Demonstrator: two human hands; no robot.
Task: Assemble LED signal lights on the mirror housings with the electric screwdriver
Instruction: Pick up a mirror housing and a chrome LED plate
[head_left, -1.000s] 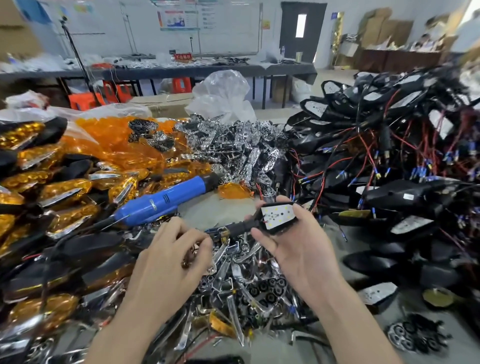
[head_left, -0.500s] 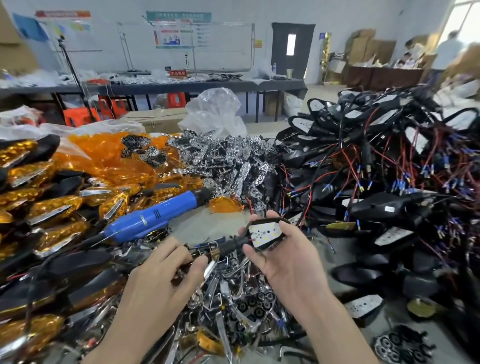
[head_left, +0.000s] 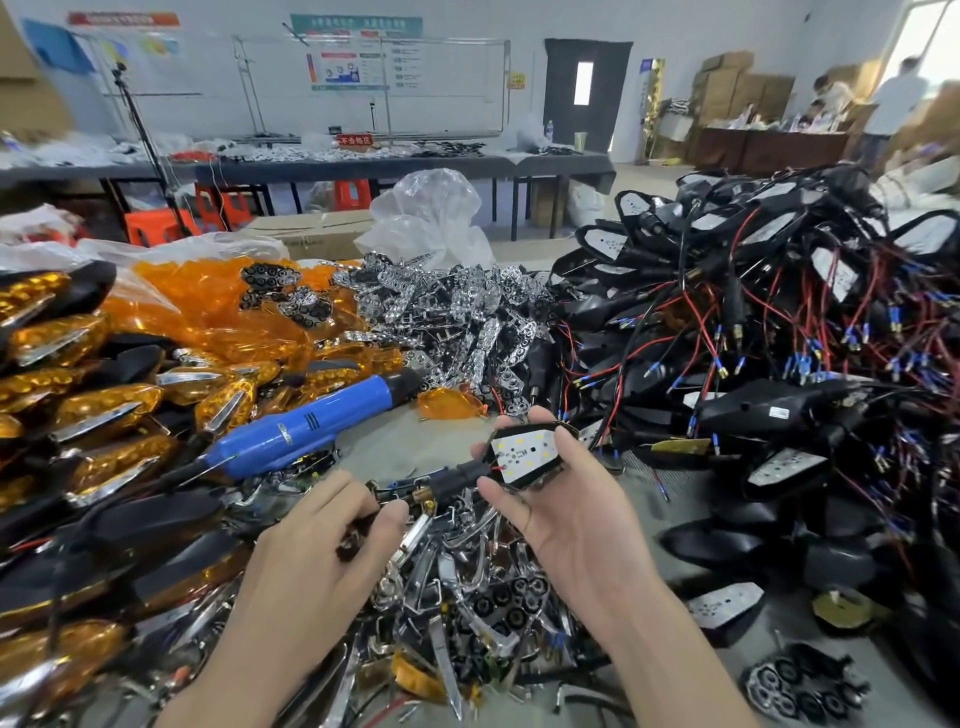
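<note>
Where both hands meet above the chrome trim heap (head_left: 467, 571), the right hand (head_left: 566, 514) cups a black mirror housing (head_left: 543, 475), LED board (head_left: 522, 448) facing up, thumb and fingers clamped on its edges. Left hand (head_left: 311, 545): fingers curled, pinching a small dark part (head_left: 349, 540) near the housing's stalk. Electric screwdriver (head_left: 301, 431): blue, lying unheld behind the left hand. Amber lenses (head_left: 218, 317) at left; wired housings (head_left: 753, 364) heaped at right.

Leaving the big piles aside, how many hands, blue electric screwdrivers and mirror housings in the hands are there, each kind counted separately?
Hands: 2 (left hand, right hand)
Blue electric screwdriver: 1
Mirror housing in the hands: 1
Total: 4
</note>
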